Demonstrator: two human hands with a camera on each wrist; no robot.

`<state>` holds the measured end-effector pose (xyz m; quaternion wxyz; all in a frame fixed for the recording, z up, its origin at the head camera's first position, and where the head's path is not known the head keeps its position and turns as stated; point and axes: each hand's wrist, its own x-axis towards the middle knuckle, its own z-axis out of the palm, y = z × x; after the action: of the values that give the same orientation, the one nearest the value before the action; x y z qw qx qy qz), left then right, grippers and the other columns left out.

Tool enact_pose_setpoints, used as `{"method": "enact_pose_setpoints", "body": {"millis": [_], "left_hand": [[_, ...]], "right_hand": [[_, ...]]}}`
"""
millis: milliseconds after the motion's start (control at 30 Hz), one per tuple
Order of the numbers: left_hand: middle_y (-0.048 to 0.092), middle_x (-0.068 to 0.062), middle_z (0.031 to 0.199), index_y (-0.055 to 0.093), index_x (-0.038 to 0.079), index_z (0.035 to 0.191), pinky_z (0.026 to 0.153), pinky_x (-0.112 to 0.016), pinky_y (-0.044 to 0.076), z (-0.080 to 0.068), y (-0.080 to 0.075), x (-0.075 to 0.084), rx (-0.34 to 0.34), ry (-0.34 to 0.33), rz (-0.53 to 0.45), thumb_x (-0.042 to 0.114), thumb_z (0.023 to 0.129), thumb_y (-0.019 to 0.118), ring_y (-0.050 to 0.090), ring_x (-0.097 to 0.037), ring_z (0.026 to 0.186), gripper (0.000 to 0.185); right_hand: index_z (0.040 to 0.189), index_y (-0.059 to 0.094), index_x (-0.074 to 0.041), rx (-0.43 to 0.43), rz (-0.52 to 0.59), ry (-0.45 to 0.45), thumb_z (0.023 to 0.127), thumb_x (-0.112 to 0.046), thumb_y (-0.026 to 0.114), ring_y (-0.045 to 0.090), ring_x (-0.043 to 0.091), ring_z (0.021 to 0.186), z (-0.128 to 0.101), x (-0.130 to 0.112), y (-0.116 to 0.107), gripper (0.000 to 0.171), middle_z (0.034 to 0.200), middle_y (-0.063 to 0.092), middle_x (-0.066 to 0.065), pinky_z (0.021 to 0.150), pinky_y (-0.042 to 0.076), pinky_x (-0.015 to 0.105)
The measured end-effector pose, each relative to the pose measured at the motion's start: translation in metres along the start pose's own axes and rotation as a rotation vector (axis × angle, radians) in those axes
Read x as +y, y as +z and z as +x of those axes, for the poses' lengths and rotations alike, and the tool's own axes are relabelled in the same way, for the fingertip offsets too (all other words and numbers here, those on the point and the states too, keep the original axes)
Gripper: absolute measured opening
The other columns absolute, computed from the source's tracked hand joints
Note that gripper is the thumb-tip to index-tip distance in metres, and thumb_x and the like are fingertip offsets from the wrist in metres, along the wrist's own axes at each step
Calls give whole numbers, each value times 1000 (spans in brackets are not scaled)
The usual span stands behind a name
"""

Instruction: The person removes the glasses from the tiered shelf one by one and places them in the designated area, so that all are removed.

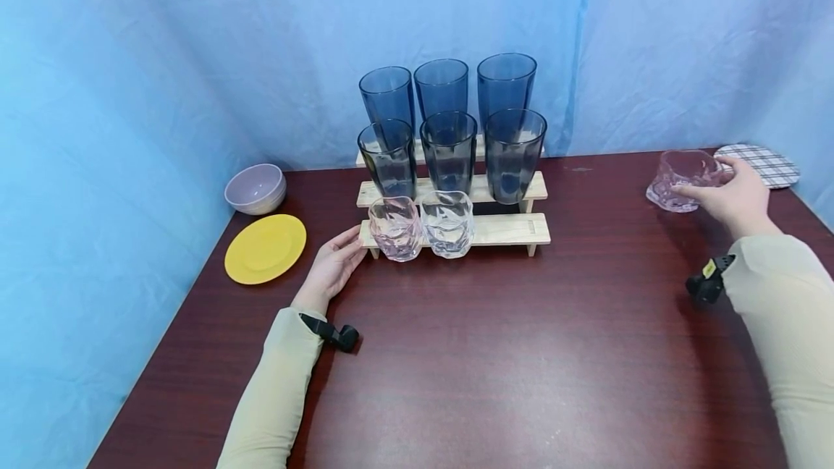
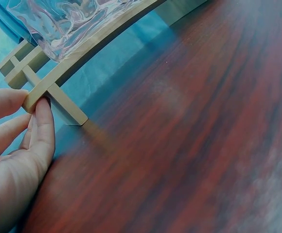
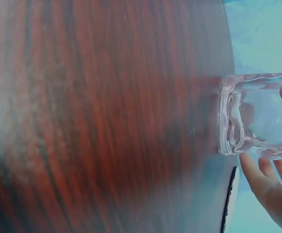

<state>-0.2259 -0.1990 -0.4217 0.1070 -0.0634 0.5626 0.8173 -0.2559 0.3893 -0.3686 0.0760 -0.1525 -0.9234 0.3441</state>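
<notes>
A three-step wooden rack (image 1: 502, 229) stands mid-table. Its top step bears three blue tumblers (image 1: 441, 89), the middle step three grey ones (image 1: 448, 150). On the lowest step are a short pink glass (image 1: 395, 229) and a clear one (image 1: 447, 223). My left hand (image 1: 352, 244) lies on the table with straight fingers touching the rack's left end (image 2: 48, 85), below the pink glass (image 2: 68, 24). Far right, my right hand (image 1: 717, 183) grips a second pink glass (image 1: 680, 174), tilted, its base at the tabletop (image 3: 248, 116).
On the dark red table (image 1: 495, 353), a lilac bowl (image 1: 255, 188) and a yellow plate (image 1: 265, 248) sit at the left edge. A checked plate (image 1: 769, 163) lies behind my right hand. Blue cloth walls the back and both sides.
</notes>
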Motion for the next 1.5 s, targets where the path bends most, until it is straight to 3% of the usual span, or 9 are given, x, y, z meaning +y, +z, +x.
{"method": "enact_pose_setpoints", "body": {"millis": [733,1000,1333,1500], "left_hand": [[27,-20,151,24,-1,148,82,-13,48,-1,1,2,-3,-8,-2,-3,99,37,60,-1,93,52],[27,-19,151,24,-2,148,84,-14,48,-2,2,2,-8,-4,-16,-4,98,38,60,0,94,52],[26,-20,151,23,-1,148,82,-13,48,-1,4,2,-8,1,-11,-4,98,37,60,0,93,52],[27,-19,152,23,0,149,81,-12,48,-1,2,2,-2,-13,-2,-2,99,38,59,0,93,52]], "right_hand": [[152,8,-4,-29,140,100,85,-47,61,20,47,136,6,-7,5,96,151,17,31,110,24,57],[151,7,-2,-45,93,87,86,-48,60,23,49,133,6,-5,0,96,148,20,34,108,24,59],[152,6,-7,-18,128,100,85,-52,60,24,44,136,-9,-6,-7,97,152,16,29,109,27,56],[152,11,-14,27,165,116,83,-49,63,25,37,139,-22,-10,-2,94,154,15,23,108,33,44]]}}
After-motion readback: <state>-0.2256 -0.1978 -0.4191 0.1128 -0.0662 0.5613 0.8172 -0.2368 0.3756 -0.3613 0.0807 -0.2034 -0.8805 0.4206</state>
